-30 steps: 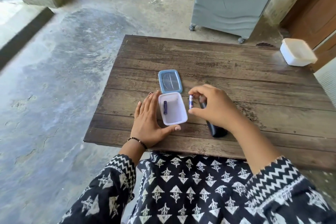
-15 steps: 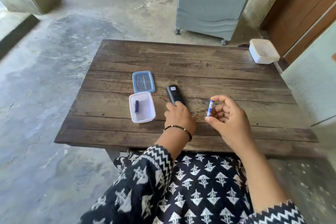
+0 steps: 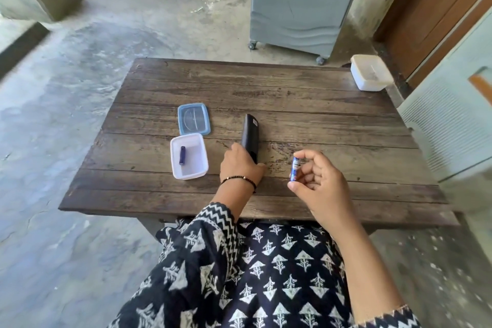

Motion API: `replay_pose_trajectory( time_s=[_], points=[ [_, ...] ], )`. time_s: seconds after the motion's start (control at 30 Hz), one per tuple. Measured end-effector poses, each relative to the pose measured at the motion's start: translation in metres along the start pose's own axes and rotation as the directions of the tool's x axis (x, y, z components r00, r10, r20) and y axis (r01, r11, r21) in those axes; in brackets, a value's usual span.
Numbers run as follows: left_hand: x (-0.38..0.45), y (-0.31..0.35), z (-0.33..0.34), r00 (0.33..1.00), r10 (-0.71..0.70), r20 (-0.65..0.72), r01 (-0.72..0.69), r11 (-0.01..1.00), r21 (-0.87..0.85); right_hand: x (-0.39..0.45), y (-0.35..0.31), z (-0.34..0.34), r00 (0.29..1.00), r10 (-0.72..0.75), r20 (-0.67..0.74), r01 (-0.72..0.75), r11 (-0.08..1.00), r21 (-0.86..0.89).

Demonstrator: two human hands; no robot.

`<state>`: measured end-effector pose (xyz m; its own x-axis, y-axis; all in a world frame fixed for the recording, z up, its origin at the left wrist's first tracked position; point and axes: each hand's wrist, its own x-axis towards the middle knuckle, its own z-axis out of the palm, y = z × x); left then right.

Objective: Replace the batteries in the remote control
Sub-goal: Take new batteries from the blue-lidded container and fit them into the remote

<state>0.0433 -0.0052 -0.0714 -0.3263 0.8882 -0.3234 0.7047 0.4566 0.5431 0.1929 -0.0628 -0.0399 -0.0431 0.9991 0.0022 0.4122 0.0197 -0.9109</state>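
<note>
A black remote control lies on the wooden table, pointing away from me. My left hand is closed around its near end. My right hand hovers to the right of it and pinches a blue and white battery upright between thumb and fingers. A small white plastic box stands left of the remote, with one dark blue battery lying inside. Its blue-rimmed lid rests flat just behind the box.
A second white container sits at the table's far right corner. Beyond the table stands a grey air cooler on wheels. A wooden door and a pale panel are on the right. Concrete floor surrounds the table.
My left hand left the white box and took hold of the remote's near end. My right hand carried the battery to the right, away from the box. The view shifted right.
</note>
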Motion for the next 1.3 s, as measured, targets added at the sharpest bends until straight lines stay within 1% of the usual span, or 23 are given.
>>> replay_pose_trajectory(
  time_s=[0.07, 0.13, 0.17, 0.2, 0.23, 0.27, 0.3, 0.33, 0.37, 0.4, 0.5, 0.57, 0.63, 0.7, 0.83, 0.93, 1.0, 1.07, 1.13, 1.17, 1.23, 1.3],
  points=[
    [-0.003, -0.005, 0.0, 0.999, 0.054, -0.001, -0.054, 0.999, -0.004, -0.002, -0.001, 0.002, 1.0, 0.001, 0.01, -0.001, 1.0, -0.007],
    [-0.004, -0.013, -0.004, 0.994, 0.107, 0.009, -0.106, 0.992, -0.061, -0.004, -0.003, 0.004, 1.0, -0.001, 0.014, 0.001, 1.0, -0.018],
    [-0.006, -0.017, -0.007, 0.992, 0.123, 0.005, -0.121, 0.983, -0.137, -0.005, -0.004, 0.006, 1.0, 0.002, 0.011, -0.002, 1.0, -0.015],
    [-0.008, -0.022, -0.008, 0.992, 0.127, 0.0, -0.123, 0.958, -0.258, -0.006, -0.005, 0.008, 1.0, 0.008, 0.007, -0.008, 1.0, -0.009],
    [-0.01, -0.027, -0.01, 0.992, 0.126, 0.003, -0.113, 0.9, -0.42, -0.006, -0.006, 0.01, 1.0, 0.016, 0.004, -0.016, 1.0, -0.002],
    [-0.011, -0.031, -0.01, 0.992, 0.128, 0.019, -0.092, 0.807, -0.584, -0.006, -0.007, 0.013, 1.0, 0.024, 0.005, -0.024, 1.0, 0.006],
    [-0.012, -0.036, -0.01, 0.989, 0.141, 0.046, -0.067, 0.699, -0.712, -0.006, -0.009, 0.017, 0.999, 0.035, 0.013, -0.036, 0.999, 0.022],
    [-0.013, -0.041, -0.009, 0.983, 0.169, 0.066, -0.05, 0.602, -0.797, -0.006, -0.01, 0.021, 0.999, 0.048, 0.023, -0.049, 0.998, 0.048],
    [-0.014, -0.045, -0.008, 0.976, 0.202, 0.076, -0.044, 0.529, -0.848, -0.005, -0.012, 0.025, 0.998, 0.062, 0.033, -0.064, 0.994, 0.084],
    [-0.014, -0.048, -0.007, 0.969, 0.232, 0.084, -0.038, 0.478, -0.878, -0.005, -0.013, 0.028, 0.996, 0.075, 0.041, -0.08, 0.989, 0.127],
    [-0.014, -0.057, -0.004, 0.953, 0.284, 0.105, -0.024, 0.416, -0.909, -0.005, -0.014, 0.039, 0.991, 0.119, 0.067, -0.134, 0.946, 0.294],
    [-0.015, -0.059, -0.004, 0.945, 0.3, 0.133, 0.006, 0.39, -0.921, -0.006, -0.013, 0.044, 0.987, 0.142, 0.072, -0.159, 0.897, 0.414],
    [-0.015, -0.06, -0.005, 0.935, 0.315, 0.163, 0.044, 0.353, -0.934, -0.007, -0.014, 0.049, 0.983, 0.167, 0.07, -0.18, 0.85, 0.495],
    [-0.015, -0.062, -0.005, 0.928, 0.328, 0.177, 0.068, 0.318, -0.946, -0.007, -0.014, 0.051, 0.978, 0.193, 0.075, -0.202, 0.811, 0.55],
    [-0.014, -0.066, -0.002, 0.928, 0.332, 0.167, 0.063, 0.302, -0.951, -0.005, -0.018, 0.051, 0.965, 0.229, 0.128, -0.257, 0.73, 0.634],
    [-0.015, -0.065, -0.004, 0.928, 0.329, 0.173, 0.089, 0.256, -0.963, -0.003, -0.019, 0.051, 0.954, 0.257, 0.155, -0.292, 0.682, 0.671],
    [-0.018, -0.062, -0.007, 0.922, 0.339, 0.186, 0.117, 0.213, -0.97, -0.002, -0.02, 0.053, 0.96, 0.261, 0.101, -0.26, 0.697, 0.668],
    [-0.021, -0.057, -0.008, 0.918, 0.343, 0.2, 0.15, 0.168, -0.974, -0.001, -0.021, 0.056, 0.977, 0.211, -0.028, -0.146, 0.762, 0.631],
    [-0.024, -0.052, -0.008, 0.913, 0.341, 0.222, 0.194, 0.116, -0.974, 0.001, -0.022, 0.059, 0.986, 0.093, -0.137, -0.008, 0.852, 0.523],
    [-0.025, -0.05, -0.008, 0.91, 0.338, 0.238, 0.221, 0.087, -0.971, 0.002, -0.021, 0.061, 0.986, 0.031, -0.164, 0.046, 0.896, 0.442],
    [-0.027, -0.046, -0.009, 0.904, 0.33, 0.273, 0.274, 0.045, -0.961, 0.001, -0.018, 0.065, 0.981, -0.045, -0.19, 0.101, 0.949, 0.299],
    [-0.028, -0.045, -0.009, 0.896, 0.333, 0.295, 0.304, 0.027, -0.952, 0.0, -0.017, 0.066, 0.976, -0.06, -0.207, 0.11, 0.965, 0.238]
  ],
)
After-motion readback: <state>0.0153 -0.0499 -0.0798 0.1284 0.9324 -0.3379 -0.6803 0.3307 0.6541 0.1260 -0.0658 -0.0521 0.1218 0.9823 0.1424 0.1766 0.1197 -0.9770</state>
